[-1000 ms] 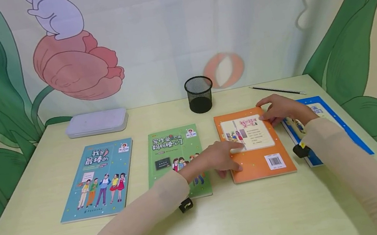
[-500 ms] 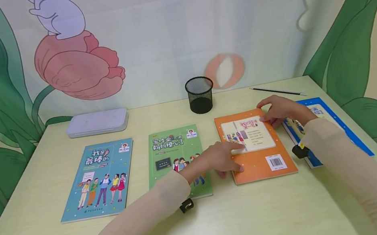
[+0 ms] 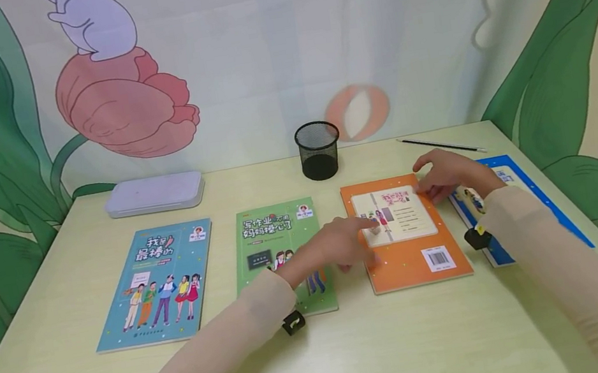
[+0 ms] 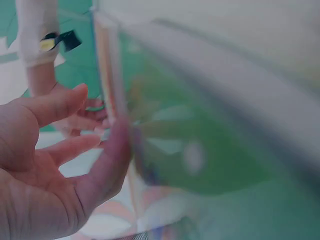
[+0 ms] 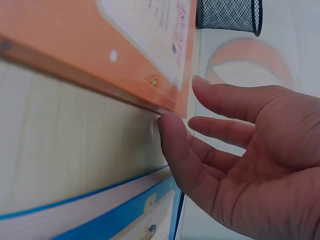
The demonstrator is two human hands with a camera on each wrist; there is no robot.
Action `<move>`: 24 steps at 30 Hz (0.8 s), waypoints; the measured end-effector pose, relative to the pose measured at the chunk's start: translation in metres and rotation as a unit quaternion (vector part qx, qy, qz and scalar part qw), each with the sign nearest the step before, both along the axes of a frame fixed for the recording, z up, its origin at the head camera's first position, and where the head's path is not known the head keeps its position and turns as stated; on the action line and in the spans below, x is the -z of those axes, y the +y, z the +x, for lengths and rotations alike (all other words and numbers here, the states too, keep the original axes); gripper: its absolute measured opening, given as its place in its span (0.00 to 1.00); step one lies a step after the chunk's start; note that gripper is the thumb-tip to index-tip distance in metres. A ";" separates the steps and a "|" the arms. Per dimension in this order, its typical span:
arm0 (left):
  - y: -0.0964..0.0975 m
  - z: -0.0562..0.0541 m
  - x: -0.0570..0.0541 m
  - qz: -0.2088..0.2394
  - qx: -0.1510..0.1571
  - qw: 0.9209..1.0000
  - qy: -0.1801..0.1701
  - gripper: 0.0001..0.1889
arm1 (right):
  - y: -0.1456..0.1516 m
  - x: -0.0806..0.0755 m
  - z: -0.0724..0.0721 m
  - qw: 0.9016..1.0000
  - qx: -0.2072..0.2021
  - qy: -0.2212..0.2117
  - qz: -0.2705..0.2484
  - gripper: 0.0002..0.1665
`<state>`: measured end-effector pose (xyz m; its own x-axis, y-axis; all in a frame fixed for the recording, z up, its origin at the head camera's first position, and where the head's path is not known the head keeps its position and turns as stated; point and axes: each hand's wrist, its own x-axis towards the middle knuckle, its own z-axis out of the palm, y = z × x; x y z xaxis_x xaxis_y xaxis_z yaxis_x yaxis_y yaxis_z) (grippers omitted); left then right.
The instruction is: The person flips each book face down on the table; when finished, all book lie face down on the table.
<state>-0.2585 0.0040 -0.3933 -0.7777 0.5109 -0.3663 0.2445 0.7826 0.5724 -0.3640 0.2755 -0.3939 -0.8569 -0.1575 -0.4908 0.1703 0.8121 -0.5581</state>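
The orange book [image 3: 417, 259], barcode side up, lies flat between my hands. At its left edge is my left hand [image 3: 342, 244], forefinger extended over the cover. The left wrist view shows that hand's thumb and fingers [image 4: 107, 165] spread apart with nothing between them. My right hand [image 3: 442, 175] is at the book's top right corner, partly above the blue book [image 3: 537, 189]. In the right wrist view, its fingertips [image 5: 170, 125] are right at the orange corner, fingers loosely bent. Under my left forearm, the green book [image 3: 276, 228] is partly hidden.
A light blue book [image 3: 156, 279] lies at the left. Behind stand a lavender pencil case [image 3: 155, 195] and a black mesh pen holder [image 3: 318, 151]. A thin black pencil [image 3: 440, 145] lies at the back right, before a printed curtain [image 3: 234, 61].
My left hand has lifted slightly off the orange book and drawn a little to the left. My right fingers have shifted slightly at the corner. The books have hardly moved.
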 end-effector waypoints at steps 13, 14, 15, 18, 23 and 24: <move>-0.050 -0.012 -0.011 0.029 0.026 0.997 0.069 0.31 | -0.012 -0.001 0.005 0.989 -0.013 0.140 -0.042 0.38; -0.054 -0.011 -0.010 0.025 0.033 0.996 0.075 0.31 | -0.015 0.001 0.006 0.987 -0.014 0.152 -0.052 0.38; -0.058 -0.011 -0.010 0.024 0.040 0.996 0.082 0.31 | -0.018 0.002 0.006 0.985 -0.012 0.163 -0.061 0.37; -0.072 -0.009 -0.009 0.022 0.052 0.994 0.093 0.31 | -0.030 0.003 0.006 0.980 -0.010 0.184 -0.081 0.36; -0.093 -0.006 -0.007 0.007 0.049 0.994 0.097 0.29 | -0.054 -0.001 0.007 0.977 -0.012 0.187 -0.103 0.36; -0.097 -0.004 -0.007 0.002 0.047 0.994 0.098 0.28 | -0.059 -0.002 0.007 0.977 -0.017 0.186 -0.107 0.37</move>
